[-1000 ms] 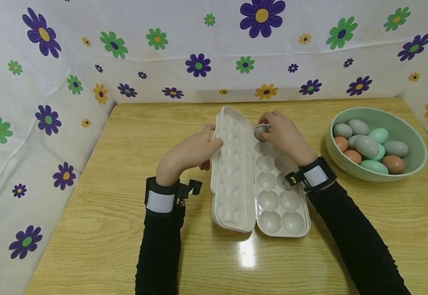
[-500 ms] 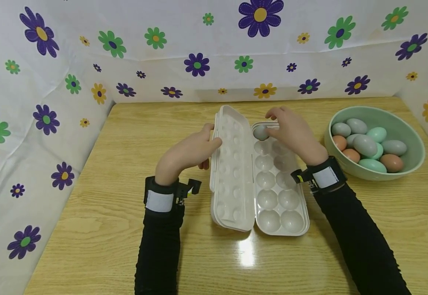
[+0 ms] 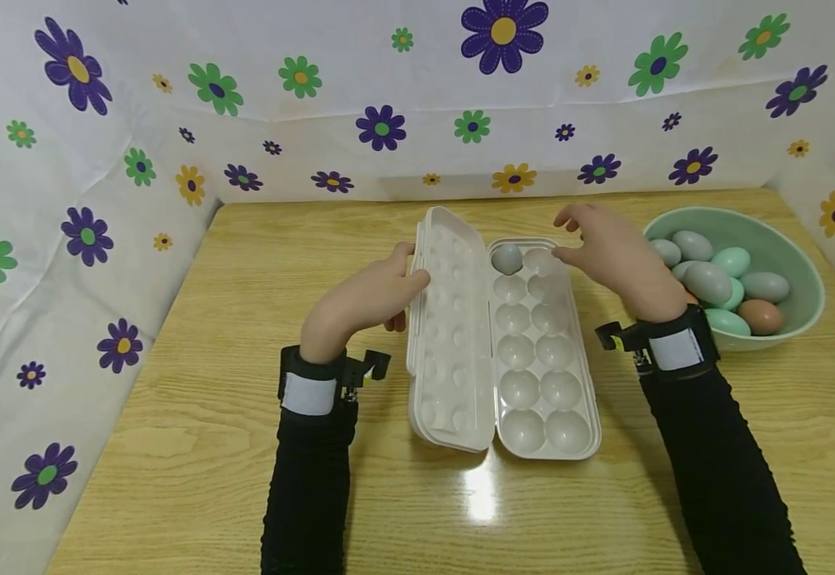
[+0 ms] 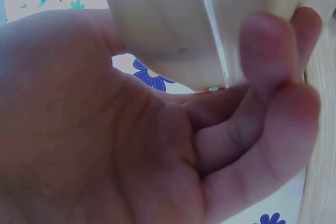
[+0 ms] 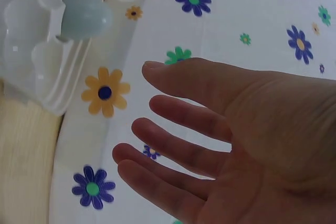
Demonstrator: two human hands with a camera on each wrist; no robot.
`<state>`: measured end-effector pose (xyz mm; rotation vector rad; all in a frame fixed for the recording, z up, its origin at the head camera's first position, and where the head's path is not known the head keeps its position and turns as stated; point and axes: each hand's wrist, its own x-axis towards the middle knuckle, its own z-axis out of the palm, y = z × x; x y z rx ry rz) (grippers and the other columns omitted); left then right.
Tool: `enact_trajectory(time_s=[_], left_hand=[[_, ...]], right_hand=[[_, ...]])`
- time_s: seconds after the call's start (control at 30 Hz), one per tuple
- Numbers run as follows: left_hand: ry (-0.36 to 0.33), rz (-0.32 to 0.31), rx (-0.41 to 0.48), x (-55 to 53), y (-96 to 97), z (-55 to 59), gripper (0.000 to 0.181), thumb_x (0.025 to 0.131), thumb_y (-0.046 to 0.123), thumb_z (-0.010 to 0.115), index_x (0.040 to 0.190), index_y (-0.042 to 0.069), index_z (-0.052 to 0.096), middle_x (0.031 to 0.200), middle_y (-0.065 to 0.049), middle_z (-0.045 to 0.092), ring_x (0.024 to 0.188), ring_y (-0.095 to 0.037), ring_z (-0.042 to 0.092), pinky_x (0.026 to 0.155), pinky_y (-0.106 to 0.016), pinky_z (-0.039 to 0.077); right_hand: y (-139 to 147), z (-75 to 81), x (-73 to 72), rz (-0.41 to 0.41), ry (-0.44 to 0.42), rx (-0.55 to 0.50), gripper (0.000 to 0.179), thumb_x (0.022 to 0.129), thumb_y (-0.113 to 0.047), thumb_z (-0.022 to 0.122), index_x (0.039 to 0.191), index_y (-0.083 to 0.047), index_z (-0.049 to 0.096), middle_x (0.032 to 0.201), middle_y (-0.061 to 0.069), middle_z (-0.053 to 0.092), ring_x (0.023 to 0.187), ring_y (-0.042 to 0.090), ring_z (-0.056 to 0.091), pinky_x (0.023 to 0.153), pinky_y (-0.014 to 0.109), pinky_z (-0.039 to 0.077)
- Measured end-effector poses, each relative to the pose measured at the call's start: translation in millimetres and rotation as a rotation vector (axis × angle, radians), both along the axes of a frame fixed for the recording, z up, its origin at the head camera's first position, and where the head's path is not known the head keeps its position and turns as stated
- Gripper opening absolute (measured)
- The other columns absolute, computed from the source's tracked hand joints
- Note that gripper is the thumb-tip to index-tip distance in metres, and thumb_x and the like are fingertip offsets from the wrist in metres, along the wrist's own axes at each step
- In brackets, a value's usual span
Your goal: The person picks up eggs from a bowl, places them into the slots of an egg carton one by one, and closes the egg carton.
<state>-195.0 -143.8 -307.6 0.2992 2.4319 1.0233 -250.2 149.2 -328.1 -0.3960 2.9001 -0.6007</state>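
A white plastic egg carton (image 3: 559, 391) lies open on the table, its lid (image 3: 453, 335) tilted up on the left. My left hand (image 3: 367, 299) grips the lid's left edge, thumb on top and fingers curled behind; the left wrist view shows the fingers (image 4: 268, 51) against the lid. One grey-blue egg (image 3: 507, 259) sits in the far left cup, and the right wrist view also shows this egg (image 5: 86, 15). My right hand (image 3: 614, 255) hovers to the right of the carton's far end, fingers loosely spread, with nothing in it.
A pale green bowl (image 3: 809, 299) stands to the right, behind my right wrist, holding several grey, mint and brown eggs. The wooden table (image 3: 280, 239) ends at a white cloth (image 3: 403, 152) with printed flowers at the back and sides.
My right hand has let go of the grey-blue egg in the far left cup and moved right, toward the bowl. My left hand keeps its grip on the lid.
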Motion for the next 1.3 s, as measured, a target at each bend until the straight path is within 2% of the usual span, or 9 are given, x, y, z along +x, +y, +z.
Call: enact_trajectory(time_s=[0.2,0.47,0.63,0.77,0.97,1.3], left_hand=[[0.001,-0.004,0.003,0.5,0.3,-0.1,0.053,0.098,0.028,0.031,0.144,0.005,0.019,0.074,-0.013,0.056,0.056,-0.025,0.055,0.056,-0.034,0.047],[0.003,-0.009,0.008,0.9,0.1,-0.2,0.05,0.098,0.028,0.031,0.142,0.004,0.021,0.073,-0.011,0.055,0.056,-0.026,0.055,0.055,-0.033,0.047],[0.002,-0.006,0.005,0.2,-0.7,-1.1,0.051,0.098,0.029,0.031,0.142,0.005,0.021,0.073,-0.012,0.056,0.057,-0.026,0.056,0.057,-0.035,0.048],[0.001,-0.006,0.0,-0.5,-0.9,-1.4,0.051,0.098,0.029,0.03,0.142,0.005,0.02,0.073,-0.011,0.056,0.057,-0.027,0.056,0.057,-0.035,0.048],[0.003,-0.012,-0.004,-0.9,0.2,-2.1,0.05,0.098,0.028,0.03,0.142,0.005,0.021,0.073,-0.011,0.056,0.058,-0.027,0.057,0.055,-0.033,0.048],[-0.003,-0.015,-0.006,-0.9,1.1,-2.6,0.05,0.098,0.027,0.03,0.14,0.002,0.021,0.073,-0.011,0.055,0.055,-0.024,0.053,0.056,-0.036,0.048]], right_hand=[[25.8,11.3,5.4,-0.066,-0.004,-0.007,0.046,0.092,-0.024,0.059,0.129,-0.001,0.047,0.127,0.027,0.05,0.11,0.044,0.05,0.088,0.057,0.042],[68.4,22.1,9.5,-0.159,-0.147,0.008,0.057,0.095,-0.037,0.051,0.137,-0.002,0.037,0.132,0.027,0.044,0.109,0.042,0.048,0.09,0.058,0.039],[90.3,18.9,7.3,-0.171,-0.182,0.008,0.058,0.094,-0.039,0.052,0.133,0.001,0.04,0.129,0.03,0.043,0.109,0.045,0.046,0.088,0.058,0.039],[104.9,14.2,5.2,-0.166,-0.223,0.062,0.063,0.093,-0.044,0.051,0.133,0.003,0.039,0.129,0.032,0.043,0.109,0.046,0.045,0.085,0.058,0.041],[126.3,9.9,7.7,-0.182,-0.289,0.128,0.066,0.09,-0.041,0.055,0.133,0.004,0.035,0.13,0.033,0.039,0.109,0.048,0.044,0.08,0.058,0.044],[150.0,8.6,12.2,-0.208,-0.334,0.134,0.066,0.087,-0.04,0.062,0.127,0.007,0.038,0.122,0.037,0.041,0.103,0.049,0.043,0.081,0.058,0.041]])
